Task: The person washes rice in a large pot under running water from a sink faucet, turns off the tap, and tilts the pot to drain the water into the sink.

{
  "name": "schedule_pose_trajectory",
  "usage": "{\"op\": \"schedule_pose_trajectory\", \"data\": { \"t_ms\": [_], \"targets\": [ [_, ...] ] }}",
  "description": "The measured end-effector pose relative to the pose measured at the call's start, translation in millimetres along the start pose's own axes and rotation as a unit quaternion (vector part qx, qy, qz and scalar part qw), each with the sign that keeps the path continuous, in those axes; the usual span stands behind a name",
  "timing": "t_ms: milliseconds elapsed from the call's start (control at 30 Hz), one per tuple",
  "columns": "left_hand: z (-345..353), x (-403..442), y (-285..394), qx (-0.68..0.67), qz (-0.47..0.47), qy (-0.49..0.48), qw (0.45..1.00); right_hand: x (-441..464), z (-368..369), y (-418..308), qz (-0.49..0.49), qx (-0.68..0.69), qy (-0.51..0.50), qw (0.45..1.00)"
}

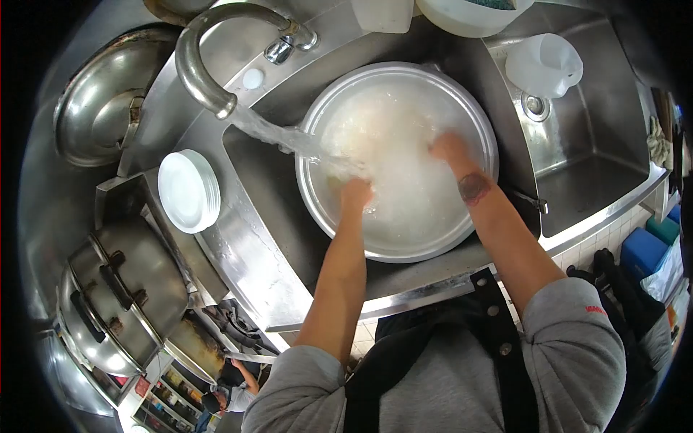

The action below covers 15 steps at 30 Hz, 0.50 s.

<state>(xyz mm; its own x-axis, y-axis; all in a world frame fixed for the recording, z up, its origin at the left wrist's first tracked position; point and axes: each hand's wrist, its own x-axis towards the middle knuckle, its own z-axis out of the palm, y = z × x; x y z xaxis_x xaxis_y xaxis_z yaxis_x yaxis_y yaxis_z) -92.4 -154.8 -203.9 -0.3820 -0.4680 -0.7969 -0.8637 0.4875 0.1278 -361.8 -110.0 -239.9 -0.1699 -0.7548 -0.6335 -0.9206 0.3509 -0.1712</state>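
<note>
A large round metal basin (404,249) stands in the left sink, filled with cloudy, whitish water. From the curved faucet (206,68) at the upper left, a stream of water runs into it. My left hand (356,193) is at the water's surface on the basin's left side, beside the stream; its fingers are hidden in the cloudy water. On the right side of the basin, my right hand (450,147) is partly in the water and blurred, so its fingers cannot be made out. Whether either hand holds something is hidden.
White plates (189,191) are stacked on the left counter. A translucent plastic jug (543,66) lies in the right sink (599,126). Large metal lids (108,101) and a lidded pot (119,289) are at the left. Another person (234,395) is at the lower left.
</note>
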Motion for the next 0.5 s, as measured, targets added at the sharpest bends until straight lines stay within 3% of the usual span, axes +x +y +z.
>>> {"op": "schedule_pose_trajectory", "data": {
  "t_ms": [133, 267, 333, 400, 500],
  "targets": [
    [73, 28, 3, 0.029, 0.054, -0.036, 0.997, -7, 42, 3, 0.052, 0.051, -0.131, 0.989],
    [120, 37, 21, -0.180, 0.060, -0.040, 0.981, -36, 51, -6, 0.034, 0.098, -0.187, 0.977],
    [128, 37, 31, -0.368, 0.040, -0.033, 0.928, -48, 53, -8, 0.017, 0.125, -0.208, 0.970],
    [128, 35, 41, -0.540, 0.015, -0.032, 0.841, -54, 49, -13, -0.004, 0.155, -0.229, 0.961],
    [109, 24, 50, -0.668, 0.018, -0.025, 0.743, -60, 35, -25, -0.045, 0.195, -0.259, 0.945]
  ]
}}
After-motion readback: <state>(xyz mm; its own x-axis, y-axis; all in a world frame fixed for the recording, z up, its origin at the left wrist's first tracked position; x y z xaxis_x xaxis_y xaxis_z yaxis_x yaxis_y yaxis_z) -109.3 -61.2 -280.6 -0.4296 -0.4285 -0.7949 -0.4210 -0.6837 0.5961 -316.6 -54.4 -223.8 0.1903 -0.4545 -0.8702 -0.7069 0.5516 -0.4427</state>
